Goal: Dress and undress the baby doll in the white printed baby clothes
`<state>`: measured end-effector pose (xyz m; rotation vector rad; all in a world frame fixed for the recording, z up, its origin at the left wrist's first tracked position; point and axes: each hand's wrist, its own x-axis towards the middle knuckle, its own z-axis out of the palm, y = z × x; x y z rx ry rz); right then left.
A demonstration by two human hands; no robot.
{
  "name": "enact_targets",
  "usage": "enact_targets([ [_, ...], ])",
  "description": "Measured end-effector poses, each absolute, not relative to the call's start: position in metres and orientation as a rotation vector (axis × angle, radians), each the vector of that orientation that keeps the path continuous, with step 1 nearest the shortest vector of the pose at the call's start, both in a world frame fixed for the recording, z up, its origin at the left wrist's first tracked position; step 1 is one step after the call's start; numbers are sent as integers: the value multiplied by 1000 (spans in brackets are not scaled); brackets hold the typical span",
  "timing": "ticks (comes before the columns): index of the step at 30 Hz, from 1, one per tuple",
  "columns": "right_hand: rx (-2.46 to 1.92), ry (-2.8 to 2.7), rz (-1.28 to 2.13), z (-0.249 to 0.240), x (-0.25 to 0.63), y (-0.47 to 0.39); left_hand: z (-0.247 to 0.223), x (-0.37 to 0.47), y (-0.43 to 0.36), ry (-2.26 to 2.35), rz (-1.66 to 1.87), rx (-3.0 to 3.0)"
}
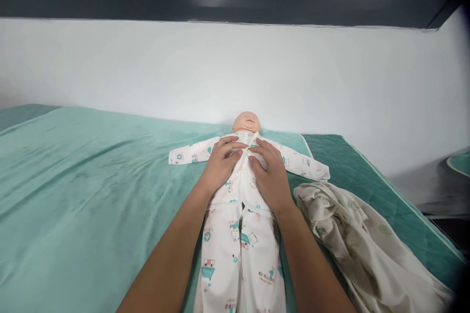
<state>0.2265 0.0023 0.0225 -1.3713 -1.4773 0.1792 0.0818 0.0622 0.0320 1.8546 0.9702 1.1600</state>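
Observation:
A baby doll point(246, 121) lies on its back, its head by the wall. It is dressed in a white printed baby shirt point(231, 187) with both sleeves spread wide, and matching printed trousers point(222, 259). My left hand point(224, 159) is on the chest, thumb and fingertips closed on the shirt's front edge. From the other side my right hand point(270, 168) pinches the facing edge near the same spot. A pale button point(244, 169) shows just below the fingers. What lies directly between the fingertips is too small to make out.
A light green sheet point(91, 195) covers most of the bed, with a darker quilted pad point(330, 149) at the right. A crumpled cream cloth point(352, 230) lies beside my right forearm. The white wall point(183, 68) rises behind the doll, below a dark barred window frame point(220, 2).

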Motion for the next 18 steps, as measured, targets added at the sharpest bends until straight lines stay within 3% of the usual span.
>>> enact_targets([
  [18,-1433,-1581,140,19,229,5,36,83,56,1025,1132,2082],
])
